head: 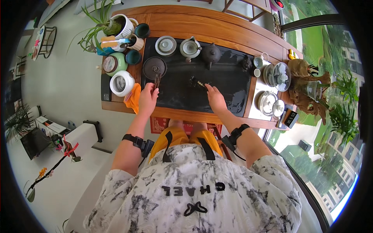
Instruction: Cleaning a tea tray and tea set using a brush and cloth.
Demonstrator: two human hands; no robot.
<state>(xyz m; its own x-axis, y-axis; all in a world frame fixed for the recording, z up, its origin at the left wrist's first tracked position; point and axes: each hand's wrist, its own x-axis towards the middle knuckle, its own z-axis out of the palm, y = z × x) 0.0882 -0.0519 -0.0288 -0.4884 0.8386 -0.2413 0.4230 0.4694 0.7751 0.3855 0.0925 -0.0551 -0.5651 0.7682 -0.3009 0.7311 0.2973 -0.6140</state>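
Note:
My left hand (pixel 148 97) is closed round dark, slender tongs (pixel 157 80), near the front of a round dark lidded pot (pixel 154 68). Over the black tea tray (pixel 180 93), my right hand (pixel 215 97) holds a small light-and-dark brush-like tool (pixel 201 84); its exact kind cannot be told. Dark bits (pixel 193 80) and small pale flecks lie on the tray by its tip. Along the tray's back stand a lidded white bowl (pixel 165 45), a pale teapot (pixel 190 48) and a dark clay teapot (pixel 211 53). A small dark figurine (pixel 246 63) sits near the right edge.
At left are a white jar (pixel 122 83), a green jar (pixel 115 63), an orange cloth (pixel 133 97), teal cups (pixel 133 57) and a potted plant (pixel 119 26). Glass pots (pixel 267 104), small cups (pixel 256 72), a digital clock (pixel 290 118) and driftwood (pixel 309 93) occupy the right.

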